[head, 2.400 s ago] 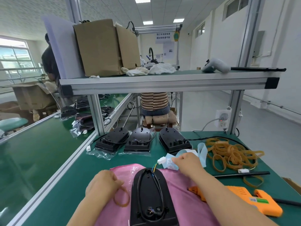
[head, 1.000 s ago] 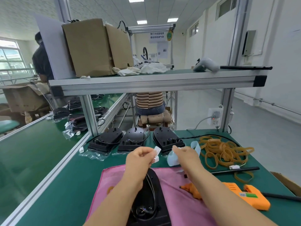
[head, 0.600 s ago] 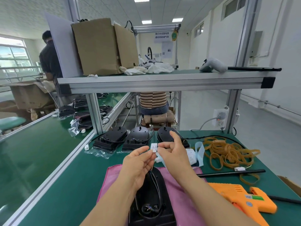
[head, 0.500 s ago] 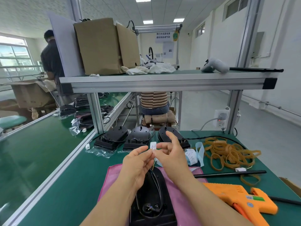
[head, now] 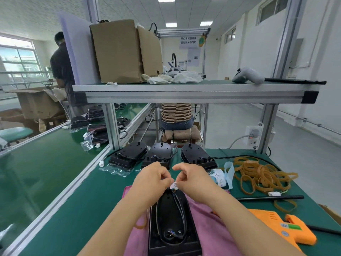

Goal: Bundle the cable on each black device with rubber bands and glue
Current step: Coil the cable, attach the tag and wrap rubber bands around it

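Note:
A black device (head: 171,222) lies face down on a pink cloth (head: 210,230) in front of me, its thin cable running along its back. Just above the device's far end, my left hand (head: 152,179) and my right hand (head: 191,179) pinch the cable's small white connector (head: 174,186) with its label between curled fingertips. A tan rubber band (head: 140,225) lies on the cloth under my left forearm. A heap of rubber bands (head: 258,174) sits at the right. An orange glue gun (head: 284,228) lies at the near right.
Three more black devices (head: 129,156) (head: 160,155) (head: 196,157) stand in a row at the back of the green table (head: 96,196). A strip of light-blue labels (head: 224,175) and a black rod (head: 267,198) lie at the right. A shelf (head: 184,93) hangs overhead.
My hands have come down from chest height to the device's far end, still holding the white connector. Earlier my left hand left the rubber band on the cloth and joined the right.

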The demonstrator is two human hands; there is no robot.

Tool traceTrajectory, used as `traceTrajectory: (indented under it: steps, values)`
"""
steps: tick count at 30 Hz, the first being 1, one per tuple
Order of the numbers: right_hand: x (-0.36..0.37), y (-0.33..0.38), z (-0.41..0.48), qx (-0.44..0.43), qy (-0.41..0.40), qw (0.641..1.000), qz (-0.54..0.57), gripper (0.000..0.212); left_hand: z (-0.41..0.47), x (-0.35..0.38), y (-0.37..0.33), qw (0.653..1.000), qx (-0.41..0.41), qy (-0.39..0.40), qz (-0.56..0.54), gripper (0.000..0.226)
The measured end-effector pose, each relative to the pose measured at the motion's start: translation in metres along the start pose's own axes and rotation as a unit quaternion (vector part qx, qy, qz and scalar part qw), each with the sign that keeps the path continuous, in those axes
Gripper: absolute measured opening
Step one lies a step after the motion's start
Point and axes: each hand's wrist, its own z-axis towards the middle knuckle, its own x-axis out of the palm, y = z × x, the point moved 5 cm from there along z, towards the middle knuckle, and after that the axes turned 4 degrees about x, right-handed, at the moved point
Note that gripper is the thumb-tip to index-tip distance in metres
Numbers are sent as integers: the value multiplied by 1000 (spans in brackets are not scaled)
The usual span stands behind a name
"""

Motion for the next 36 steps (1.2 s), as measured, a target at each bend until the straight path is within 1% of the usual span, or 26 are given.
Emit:
traceTrajectory:
  steps: [3,6,8,10,12,14,16,17,19,21,23,25,27,28,30,33,36]
  values:
    - [3,-10,-4,34,9,998,57,45,-4,4,16,997,-62,-11,-54,23]
    - [10,-12,-8,38,57,996,50,42,-10,9,22,994,-72,-8,-82,23]
    - [14,-9,-8,25,72,996,36,40,-11,13,21,995,-62,22,-77,20]
    - [18,-7,-6,20,89,995,36,42,-12,17,21,994,-64,61,-67,22]
    - [21,-6,-5,21,100,994,38,46,-12,19,26,986,-92,74,-114,24]
    - [18,-10,-3,33,67,996,39,47,-13,20,31,972,-140,60,-178,23]
    - [13,-18,0,55,19,998,17,48,-18,25,36,959,-189,45,-205,27]
    - [13,-22,1,65,9,998,7,47,-21,29,38,951,-211,40,-223,30]
    - [16,-28,1,79,11,997,-6,42,-29,39,42,925,-246,27,-289,30]
    - [21,-32,-1,87,16,996,-12,39,-35,44,43,914,-263,14,-308,20]
    - [26,-35,-1,88,20,996,-16,38,-35,45,46,929,-263,7,-260,20]
    - [31,-36,-2,85,24,996,-23,37,-34,44,48,952,-255,9,-172,28]
    - [34,-37,-2,81,24,996,-29,38,-32,46,48,969,-230,18,-93,37]
    - [36,-36,-2,80,26,996,-29,39,-32,47,45,976,-212,25,-41,39]
    - [38,-36,-3,82,34,996,-19,40,-32,47,39,980,-192,22,38,32]
    - [40,-38,-4,90,32,995,-12,41,-34,43,32,979,-182,14,89,24]
    - [40,-40,-6,92,23,995,1,40,-36,42,30,982,-169,13,86,28]
